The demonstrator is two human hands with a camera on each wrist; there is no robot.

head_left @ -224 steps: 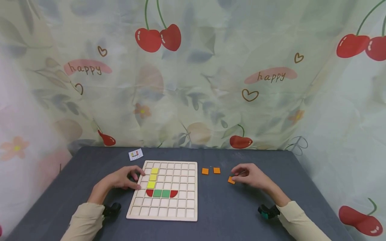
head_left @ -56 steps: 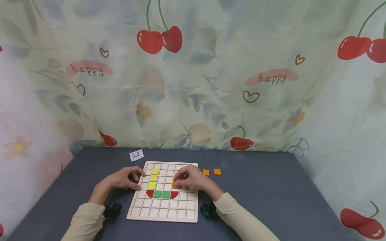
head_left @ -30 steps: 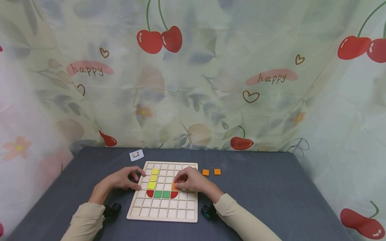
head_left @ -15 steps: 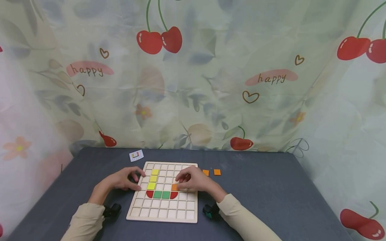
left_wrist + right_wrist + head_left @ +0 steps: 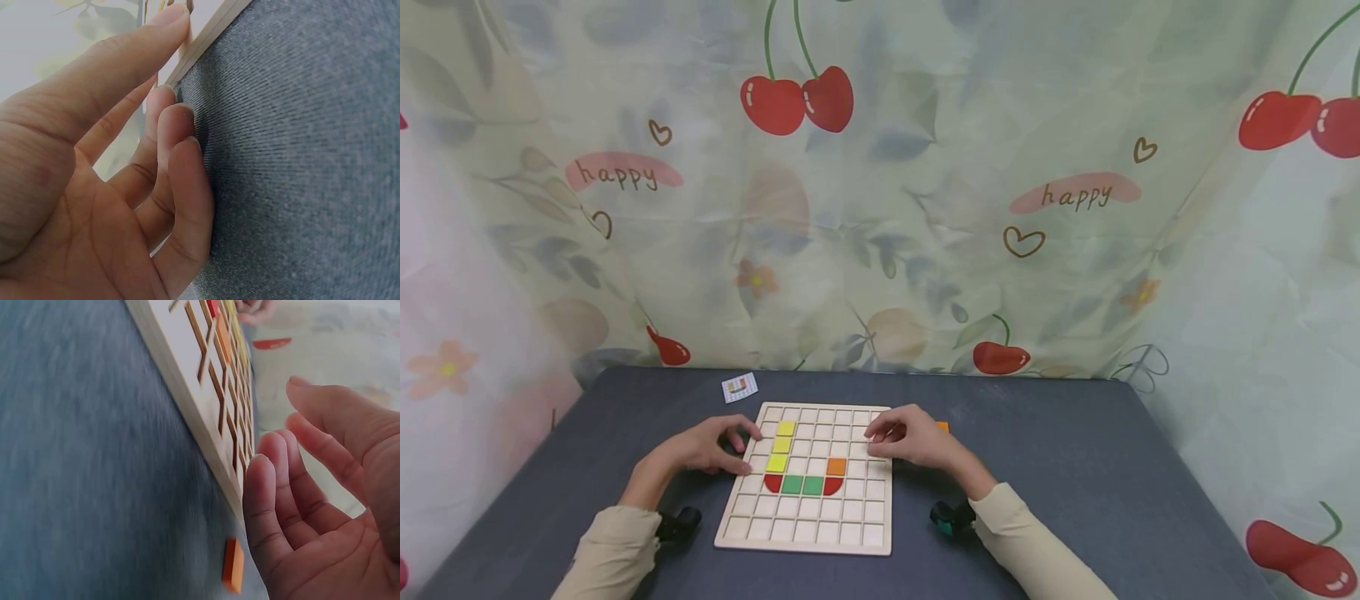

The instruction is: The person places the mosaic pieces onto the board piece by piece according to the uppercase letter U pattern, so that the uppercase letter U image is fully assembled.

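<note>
A wooden grid board (image 5: 805, 536) lies on the dark table. My left hand (image 5: 707, 444) rests at its left edge; thumb (image 5: 150, 39) and fingertips touch the wood, fingers loosely bent. On the board are a column of yellow square tiles (image 5: 781, 445), two green tiles (image 5: 802, 484) between two red rounded pieces (image 5: 833, 486), and one orange square tile (image 5: 837, 467) above the right red piece. My right hand (image 5: 913, 436) hovers over the board's right edge, holding nothing, thumb and fingers apart in the right wrist view. An orange tile (image 5: 943, 427) shows partly behind it.
A small printed card (image 5: 740, 387) with a coloured pattern lies behind the board to the left. In the right wrist view, a loose orange tile (image 5: 234, 565) lies on the table by the board's corner. A patterned curtain (image 5: 895, 208) hangs behind the table.
My right hand brought an orange tile from the table at right, set it in a grid cell above the right red piece, released it and moved right. My left hand stayed put.
</note>
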